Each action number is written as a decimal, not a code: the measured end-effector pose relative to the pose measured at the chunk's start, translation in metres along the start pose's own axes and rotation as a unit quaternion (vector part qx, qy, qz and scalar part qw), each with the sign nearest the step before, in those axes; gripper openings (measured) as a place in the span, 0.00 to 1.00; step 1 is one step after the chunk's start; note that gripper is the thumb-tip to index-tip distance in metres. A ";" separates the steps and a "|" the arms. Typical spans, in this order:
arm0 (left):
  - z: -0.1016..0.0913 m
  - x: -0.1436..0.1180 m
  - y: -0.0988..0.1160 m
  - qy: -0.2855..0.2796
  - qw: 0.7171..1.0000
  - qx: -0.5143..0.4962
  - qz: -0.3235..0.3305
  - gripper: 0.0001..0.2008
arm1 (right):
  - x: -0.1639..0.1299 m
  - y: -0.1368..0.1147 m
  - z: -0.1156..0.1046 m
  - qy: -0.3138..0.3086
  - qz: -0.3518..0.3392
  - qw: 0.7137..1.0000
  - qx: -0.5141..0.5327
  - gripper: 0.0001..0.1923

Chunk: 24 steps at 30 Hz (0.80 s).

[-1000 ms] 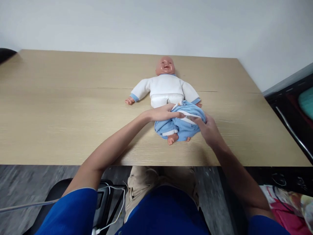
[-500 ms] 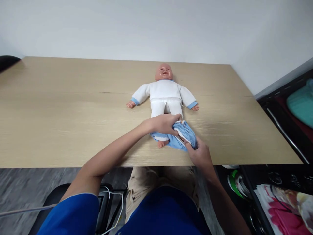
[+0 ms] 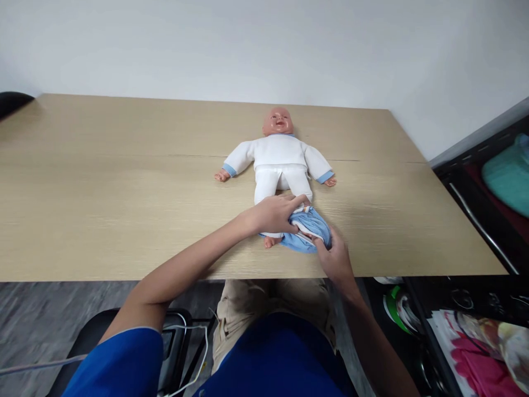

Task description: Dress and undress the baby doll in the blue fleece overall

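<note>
**Baby doll, blue trousers bunched at feet**

Baby doll (image 3: 280,160): white suit, blue cuffs, laid face-up on table (image 3: 103,182). Blue trousers (image 3: 308,231) bunched at ankles, gripped by left hand (image 3: 275,214) and right hand (image 3: 335,255), fingers closed. One foot hidden.

Pale wood-grain surface (image 3: 124,182), doll (image 3: 281,160) in white suit with light blue cuffs, bunched light blue trousers (image 3: 308,229) with white lining, plain white wall (image 3: 264,44), grey floor (image 3: 49,314)

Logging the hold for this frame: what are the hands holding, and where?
Both hands, left hand and right hand, grip the blue pants at the bunched waistband, down by the doll's feet.
</note>
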<state>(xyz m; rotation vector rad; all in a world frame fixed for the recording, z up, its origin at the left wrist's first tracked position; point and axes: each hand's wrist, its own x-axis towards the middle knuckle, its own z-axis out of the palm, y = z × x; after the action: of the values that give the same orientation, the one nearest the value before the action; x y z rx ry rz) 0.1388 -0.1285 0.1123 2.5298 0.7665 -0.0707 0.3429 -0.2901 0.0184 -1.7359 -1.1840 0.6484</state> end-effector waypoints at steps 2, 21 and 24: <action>-0.001 -0.001 0.001 0.000 1.000 0.002 -0.017 0.38 | 0.003 -0.002 0.001 -0.007 0.032 0.999 0.028 0.22; 0.020 -0.003 -0.031 0.108 0.954 -0.276 0.033 0.39 | 0.012 0.007 0.013 -0.052 0.111 0.970 0.208 0.25; 0.021 -0.004 -0.037 0.124 0.939 -0.316 0.062 0.40 | 0.013 0.008 0.020 -0.050 0.104 0.963 0.243 0.24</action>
<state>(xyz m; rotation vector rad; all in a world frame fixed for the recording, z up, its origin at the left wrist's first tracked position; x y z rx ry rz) 0.1172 -0.1140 0.0782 1.9745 0.5954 0.4716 0.3352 -0.2717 0.0025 -1.4251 -0.8215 1.0662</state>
